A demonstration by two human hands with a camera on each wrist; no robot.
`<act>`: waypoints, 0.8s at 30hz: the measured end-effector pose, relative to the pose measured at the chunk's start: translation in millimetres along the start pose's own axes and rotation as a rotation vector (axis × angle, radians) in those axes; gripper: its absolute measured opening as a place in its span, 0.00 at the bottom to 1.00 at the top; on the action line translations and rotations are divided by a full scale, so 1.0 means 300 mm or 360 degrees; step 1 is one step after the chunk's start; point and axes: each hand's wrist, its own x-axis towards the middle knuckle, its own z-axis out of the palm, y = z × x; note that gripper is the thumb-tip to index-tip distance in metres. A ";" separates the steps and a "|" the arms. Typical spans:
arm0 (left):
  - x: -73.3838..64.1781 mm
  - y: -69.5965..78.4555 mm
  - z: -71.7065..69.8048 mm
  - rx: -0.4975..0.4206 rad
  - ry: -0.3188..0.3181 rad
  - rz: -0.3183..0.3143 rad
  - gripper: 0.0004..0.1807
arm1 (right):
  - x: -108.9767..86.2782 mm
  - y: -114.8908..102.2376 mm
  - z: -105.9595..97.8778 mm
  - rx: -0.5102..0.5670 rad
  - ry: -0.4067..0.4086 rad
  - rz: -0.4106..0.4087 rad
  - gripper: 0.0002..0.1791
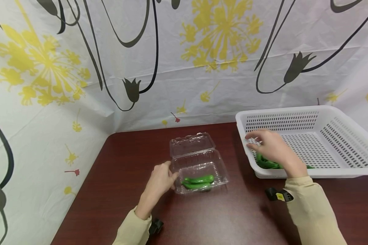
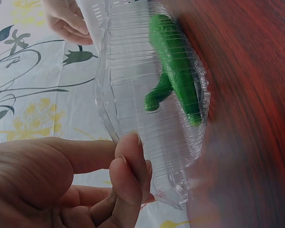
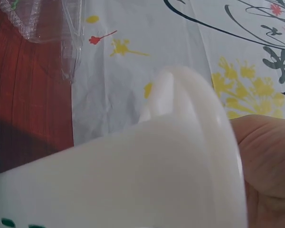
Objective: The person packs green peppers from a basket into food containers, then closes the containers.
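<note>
My left hand (image 1: 162, 176) holds the left edge of a clear plastic clamshell box (image 1: 196, 167), pinching its wall between thumb and bent fingers. The box lies with its lid (image 1: 192, 145) folded back. Two long green peppers (image 1: 199, 179) lie along its near side; the left wrist view shows them through the clear wall (image 2: 173, 61). Over the left rim of a white slotted basket (image 1: 297, 173) hovers my right hand (image 1: 271, 146), thumb and forefinger apart with nothing visible between them. Below it, more green peppers (image 1: 265, 164) sit in the basket's near left corner, partly hidden by the hand.
Both containers stand on a dark red-brown table (image 1: 233, 217), the basket to the right of the box. A white sheet (image 1: 171, 85) with yellow and grey flower prints hangs behind the table and on its left. Black wrist straps (image 1: 279, 195) sit at the sleeves.
</note>
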 end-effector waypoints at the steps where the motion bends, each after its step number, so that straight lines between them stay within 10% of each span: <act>1: 0.000 0.000 0.000 -0.0003 -0.0001 -0.0002 0.32 | -0.001 0.002 -0.001 0.0003 0.0000 0.0003 0.14; 24: 0.000 0.003 -0.002 -0.0022 -0.0005 -0.0019 0.32 | -0.017 0.080 -0.018 -0.0006 -0.0128 0.0104 0.20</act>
